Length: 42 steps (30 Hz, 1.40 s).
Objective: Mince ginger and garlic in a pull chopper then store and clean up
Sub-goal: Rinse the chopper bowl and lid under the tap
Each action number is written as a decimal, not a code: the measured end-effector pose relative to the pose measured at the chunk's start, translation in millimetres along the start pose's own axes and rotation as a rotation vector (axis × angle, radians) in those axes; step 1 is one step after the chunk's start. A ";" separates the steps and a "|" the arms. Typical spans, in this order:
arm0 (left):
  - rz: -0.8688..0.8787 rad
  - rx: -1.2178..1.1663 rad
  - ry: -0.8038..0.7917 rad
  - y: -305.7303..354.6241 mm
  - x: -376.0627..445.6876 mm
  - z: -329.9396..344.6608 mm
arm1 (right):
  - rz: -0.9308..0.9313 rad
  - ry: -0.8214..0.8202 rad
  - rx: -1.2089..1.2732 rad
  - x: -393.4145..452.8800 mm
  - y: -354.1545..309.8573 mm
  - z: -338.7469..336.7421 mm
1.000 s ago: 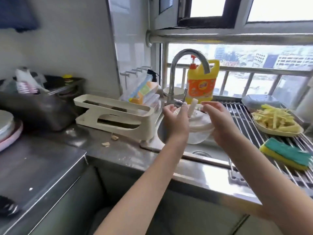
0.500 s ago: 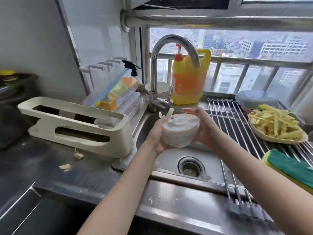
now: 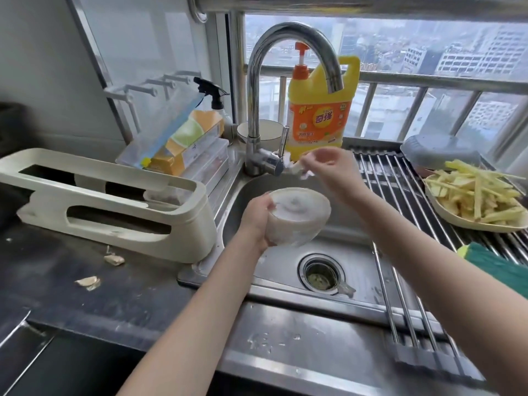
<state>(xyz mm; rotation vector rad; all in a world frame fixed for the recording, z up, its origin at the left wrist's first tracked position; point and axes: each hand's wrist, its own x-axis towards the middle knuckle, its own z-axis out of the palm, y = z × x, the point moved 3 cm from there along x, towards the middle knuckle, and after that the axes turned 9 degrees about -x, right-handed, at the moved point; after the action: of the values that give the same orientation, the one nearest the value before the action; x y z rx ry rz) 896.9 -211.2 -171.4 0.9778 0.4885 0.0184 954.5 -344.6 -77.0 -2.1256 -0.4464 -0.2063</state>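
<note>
Left hand [image 3: 258, 217] grips the round translucent plastic chopper bowl [image 3: 297, 217] over the steel sink [image 3: 357, 281], fingers curled around its nine o'clock side. At one o'clock, right hand [image 3: 331, 170] pinches a small blurred white piece [image 3: 297, 167].

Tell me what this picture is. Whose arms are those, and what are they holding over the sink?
No machine here: these are a person's two bare arms. The camera sits on the person's head and looks down, so you see what they see. The left hand grips a small round chopper bowl over the metal sink. The right hand is up by the tap and pinches a small white piece; it is too blurred to say what. No water is running. Behind the tap stands a yellow soap bottle. On the rack to the right lies a plate of yellow strips and a green sponge. To the left is a cream holder.
</note>
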 end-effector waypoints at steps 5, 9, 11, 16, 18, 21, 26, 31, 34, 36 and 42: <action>-0.043 0.024 0.357 1.8 -2.2 -24.5 | 0.242 -0.184 -0.566 0.8 46.4 -1.6; 0.055 0.113 0.389 1.8 2.1 -23.9 | 0.232 -0.568 -0.929 -22.2 76.0 49.3; 0.094 0.166 0.403 0.7 1.6 -25.3 | 0.176 -0.752 -1.085 -32.9 84.6 71.1; 0.144 0.226 0.399 -1.9 4.6 -27.9 | 0.281 -0.950 -0.974 -50.1 104.1 91.2; 0.158 0.237 0.410 -1.5 4.8 -28.0 | 0.415 -1.030 -0.819 -46.8 106.7 85.7; 0.187 0.236 0.410 -1.8 7.3 -28.1 | 0.690 -0.662 -0.331 -22.4 105.1 66.4; 0.200 0.269 0.384 0.3 0.1 -25.1 | 0.945 -0.427 0.420 -13.8 100.2 62.1; 0.380 0.591 0.377 10.9 -15.7 -16.0 | 0.730 -0.197 0.029 -5.1 109.6 53.6; 0.714 0.889 0.322 13.2 -26.2 -1.7 | 0.736 -0.112 -0.165 -7.9 113.4 47.6; 0.822 0.907 0.251 11.7 -29.0 6.1 | 0.806 -0.227 -0.233 -17.8 113.9 56.3; 0.487 0.305 0.143 15.3 -26.3 4.9 | 0.879 -0.576 0.018 -38.8 106.8 88.1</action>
<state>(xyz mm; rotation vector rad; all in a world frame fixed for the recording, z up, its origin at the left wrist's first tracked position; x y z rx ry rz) 878.5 -212.4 -146.7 1.3839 0.3788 0.4657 958.6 -335.0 -220.4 -2.1404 0.1982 0.9147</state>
